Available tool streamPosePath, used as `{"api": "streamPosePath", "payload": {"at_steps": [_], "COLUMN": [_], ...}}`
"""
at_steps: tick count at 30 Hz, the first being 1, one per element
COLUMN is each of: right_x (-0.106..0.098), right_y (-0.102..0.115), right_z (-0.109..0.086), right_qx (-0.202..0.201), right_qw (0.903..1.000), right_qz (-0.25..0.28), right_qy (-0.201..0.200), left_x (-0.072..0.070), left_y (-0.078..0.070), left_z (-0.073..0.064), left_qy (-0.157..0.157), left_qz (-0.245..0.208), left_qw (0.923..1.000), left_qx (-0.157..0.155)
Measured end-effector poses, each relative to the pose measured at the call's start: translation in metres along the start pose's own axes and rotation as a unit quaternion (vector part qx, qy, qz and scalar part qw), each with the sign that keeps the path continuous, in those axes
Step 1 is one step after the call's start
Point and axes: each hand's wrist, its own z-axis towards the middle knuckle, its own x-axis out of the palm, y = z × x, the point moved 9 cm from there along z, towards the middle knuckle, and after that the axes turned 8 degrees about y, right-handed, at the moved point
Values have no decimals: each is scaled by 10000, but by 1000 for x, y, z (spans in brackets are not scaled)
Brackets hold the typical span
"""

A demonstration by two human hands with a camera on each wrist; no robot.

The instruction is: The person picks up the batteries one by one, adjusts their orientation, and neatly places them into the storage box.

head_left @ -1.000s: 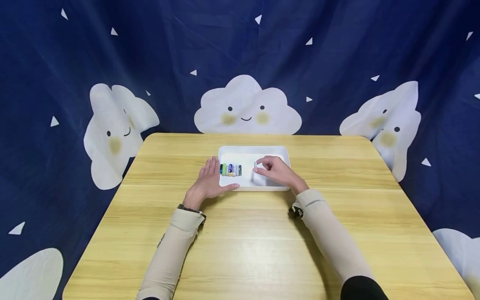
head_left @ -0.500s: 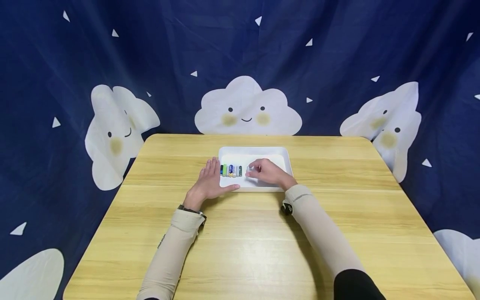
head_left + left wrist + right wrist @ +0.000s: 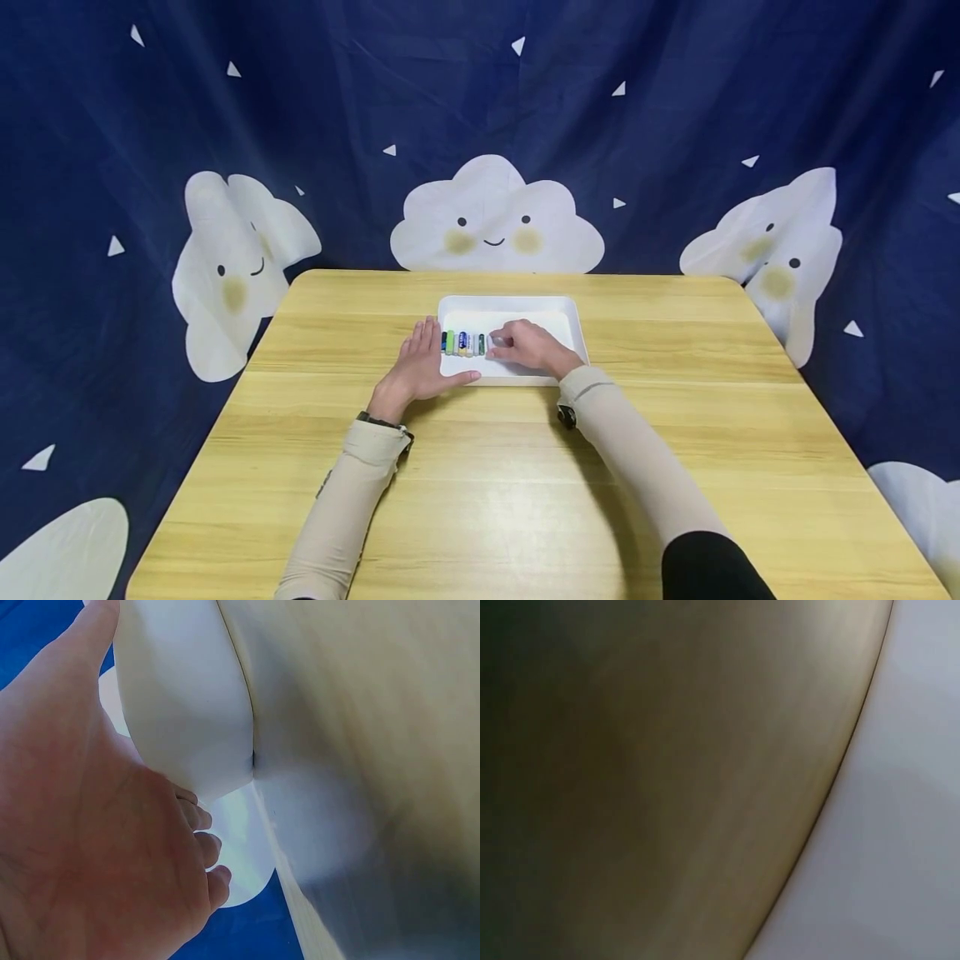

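Note:
A white tray (image 3: 558, 323) lies on the wooden table with a row of several batteries (image 3: 450, 342) side by side along its left part, colored green, blue, grey and dark green. My left hand (image 3: 415, 372) rests against the tray's front left corner, fingers straight along the left side and thumb stretched along the front rim. In the left wrist view, that hand's palm and fingertips show beside the tray wall (image 3: 187, 697). Inside the tray, my right hand (image 3: 529, 346) pinches a pale battery (image 3: 490, 342) between thumb and index finger, close to the row's right end.
The wooden table (image 3: 480, 475) spreads around the tray, widest on the near side. Behind it hangs a dark blue curtain (image 3: 450, 75) with cloud prints. In the right wrist view only tabletop and the tray's white side (image 3: 900, 825) appear.
My right hand has moved left and lower inside the tray, bringing the pale battery beside the row's right end. The left hand has stayed at its corner.

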Motion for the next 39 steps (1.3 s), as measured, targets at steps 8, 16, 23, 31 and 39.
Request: {"api": "streamPosePath", "payload": {"at_steps": [8,16,23,31,39], "right_x": [1,0,-1,-5,-41], "right_y": [2,2,4,1,1], "right_z": [4,5,4,-3,-33], "right_qx": [-2,-16,-89,31,-6], "right_qw": [10000,9997,9997,9982,9898], "right_qz": [15,222,236,590,1024], "right_qy": [-35,-48,-63,-68,-990], "left_x": [0,0,-2,-1,-4], "left_y": [2,3,1,1,-2], "left_z": [0,2,-1,1,-3], "left_qy": [86,67,53,60,18], "left_qz": [-7,-38,-116,-31,-16], "left_qw": [9999,10000,9999,10000,9999], "left_qx": [-58,-53,54,34,101]}}
